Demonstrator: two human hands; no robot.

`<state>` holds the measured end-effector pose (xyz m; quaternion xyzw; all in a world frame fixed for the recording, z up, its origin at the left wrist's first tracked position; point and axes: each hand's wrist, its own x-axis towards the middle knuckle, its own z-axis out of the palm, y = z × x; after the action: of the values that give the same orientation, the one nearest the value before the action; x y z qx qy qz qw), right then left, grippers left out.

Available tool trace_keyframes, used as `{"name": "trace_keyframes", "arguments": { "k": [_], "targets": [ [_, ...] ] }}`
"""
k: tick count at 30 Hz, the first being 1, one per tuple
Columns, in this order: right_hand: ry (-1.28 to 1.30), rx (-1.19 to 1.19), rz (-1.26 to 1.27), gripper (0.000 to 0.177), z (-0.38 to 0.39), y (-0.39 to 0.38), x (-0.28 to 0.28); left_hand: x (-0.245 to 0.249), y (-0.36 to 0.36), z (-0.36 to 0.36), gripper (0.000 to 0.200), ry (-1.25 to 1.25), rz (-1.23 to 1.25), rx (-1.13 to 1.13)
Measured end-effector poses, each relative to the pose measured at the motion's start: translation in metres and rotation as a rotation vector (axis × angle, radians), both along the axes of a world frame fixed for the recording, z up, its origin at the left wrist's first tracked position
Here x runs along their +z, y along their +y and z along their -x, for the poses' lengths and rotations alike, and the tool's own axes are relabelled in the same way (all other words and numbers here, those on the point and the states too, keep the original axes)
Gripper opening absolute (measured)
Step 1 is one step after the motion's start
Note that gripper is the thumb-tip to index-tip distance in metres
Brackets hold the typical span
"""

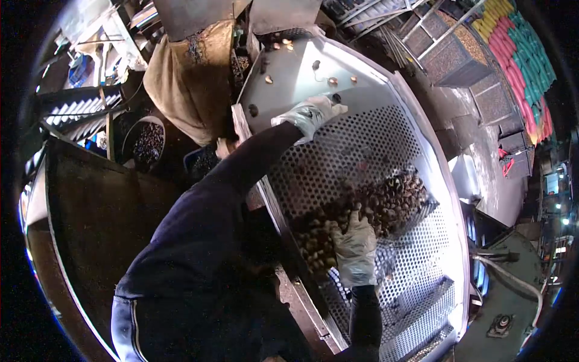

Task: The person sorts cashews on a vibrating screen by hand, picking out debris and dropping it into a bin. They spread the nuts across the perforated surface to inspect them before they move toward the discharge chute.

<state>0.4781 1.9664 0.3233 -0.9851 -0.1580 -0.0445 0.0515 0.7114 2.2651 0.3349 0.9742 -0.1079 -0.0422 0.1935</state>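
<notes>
My left hand (312,114), in a pale translucent glove, is over the upper part of a perforated metal tray (356,136). Its fingers are closed around a dark nut-like piece (336,98). Lower down, my right hand (356,248), gloved the same way, rests palm down with fingers apart at the near edge of a brown heap of nut-like pieces (395,202). The heap lies across the middle of the tray, and more pieces are left of my right hand. A few loose pieces (332,81) lie on the smooth upper plate (295,78).
Burlap cloth (190,78) hangs at the upper left, near a round bucket (145,142) of dark pieces. Bare skin, perhaps a person's hand (225,148), shows beside the tray's left edge. Filled bins (446,48) and coloured sacks (515,66) stand upper right, machinery (506,289) lower right.
</notes>
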Motion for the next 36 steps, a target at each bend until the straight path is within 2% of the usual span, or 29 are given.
{"name": "trace_keyframes", "arguments": {
  "k": [3,4,7,8,9,10,11,13,15,17,18,19,20,21,22,23,24,25,26,28,29,30,31,32,33,34,35,36],
  "targets": [
    [0.344,-0.095,-0.150,0.067,0.000,-0.011,-0.002,0.027,-0.018,0.021,0.085,0.131,0.191,-0.004],
    [0.206,0.023,-0.214,0.060,0.001,-0.008,0.010,0.028,-0.037,0.025,0.076,0.128,0.160,-0.027],
    [0.250,-0.041,-0.057,0.060,-0.004,-0.001,0.007,0.023,-0.056,0.054,0.051,0.177,0.205,-0.144],
    [0.288,-0.083,-0.052,0.066,-0.005,-0.006,0.000,0.024,-0.056,0.057,0.051,0.195,0.243,-0.192],
    [0.155,-0.017,-0.030,0.065,-0.001,-0.008,-0.008,0.004,-0.057,0.043,0.047,0.218,0.165,-0.251],
    [0.024,0.053,0.001,0.064,0.002,-0.013,-0.014,0.026,-0.047,0.050,0.045,0.304,0.304,-0.140],
    [-0.111,0.130,0.034,0.063,0.001,-0.014,-0.011,0.012,-0.040,0.034,0.043,0.256,0.399,-0.052],
    [0.069,0.069,0.012,0.065,-0.004,-0.013,-0.005,-0.013,-0.027,0.003,0.040,0.138,0.601,0.107],
    [0.264,-0.003,-0.102,0.065,-0.005,-0.018,-0.003,-0.013,0.002,-0.011,0.039,-0.159,0.627,0.193],
    [0.291,0.006,-0.222,0.063,-0.012,-0.020,-0.011,0.017,0.023,0.008,0.040,-0.176,0.819,0.375],
    [0.319,-0.021,-0.114,0.063,-0.020,-0.018,-0.018,0.050,0.037,0.025,0.043,-0.042,0.994,0.513],
    [0.346,-0.048,-0.010,0.063,-0.026,-0.014,-0.021,0.061,0.055,0.030,0.036,0.168,1.574,0.550],
    [0.468,-0.151,-0.052,0.064,-0.030,-0.007,-0.003,0.072,0.073,0.035,0.033,0.352,2.137,0.695],
    [0.471,-0.119,-0.104,0.064,-0.033,-0.009,-0.004,0.094,0.076,0.078,0.031,0.075,2.202,0.399],
    [0.474,-0.085,-0.155,0.064,-0.037,-0.016,-0.008,0.082,0.112,0.093,0.021,0.168,2.155,0.294],
    [0.478,-0.044,-0.203,0.064,-0.042,-0.024,-0.011,0.068,0.143,0.103,0.023,0.253,2.103,0.195],
    [0.508,0.008,-0.335,0.062,-0.047,-0.031,-0.014,0.058,0.147,0.122,0.025,0.072,2.137,0.236],
    [0.468,0.007,-0.382,0.063,-0.051,-0.050,-0.043,0.052,0.147,0.148,0.028,-0.115,2.157,0.279],
    [0.427,0.008,-0.429,0.064,-0.055,-0.071,-0.073,0.064,0.141,0.160,0.020,-0.216,2.322,0.433],
    [0.566,-0.108,-0.386,0.073,-0.050,-0.050,-0.025,0.039,0.174,0.191,0.023,0.169,2.705,0.375],
    [0.487,-0.047,-0.242,0.075,-0.049,-0.055,-0.023,0.033,0.170,0.203,0.044,0.075,2.717,0.496],
    [0.400,0.007,-0.099,0.078,-0.047,-0.060,-0.021,0.037,0.168,0.213,0.043,0.210,2.958,0.313],
    [0.474,-0.049,-0.149,0.077,-0.049,-0.053,-0.014,0.031,0.169,0.216,0.050,0.144,2.712,-0.012],
    [0.543,-0.110,-0.197,0.076,-0.051,-0.046,-0.008,0.026,0.172,0.227,0.054,0.180,2.785,0.034],
    [0.632,-0.221,-0.137,0.076,-0.046,-0.029,0.018,0.031,0.170,0.240,0.059,0.225,2.859,0.077],
    [0.660,-0.230,-0.258,0.076,-0.046,-0.029,0.016,0.030,0.173,0.246,0.067,0.216,2.860,0.141],
    [0.689,-0.242,-0.380,0.076,-0.049,-0.040,0.013,0.026,0.172,0.247,0.069,0.215,2.872,0.099],
    [0.714,-0.258,-0.505,0.075,-0.047,-0.051,0.007,0.032,0.172,0.254,0.067,0.201,2.851,0.135]
  ]
}}
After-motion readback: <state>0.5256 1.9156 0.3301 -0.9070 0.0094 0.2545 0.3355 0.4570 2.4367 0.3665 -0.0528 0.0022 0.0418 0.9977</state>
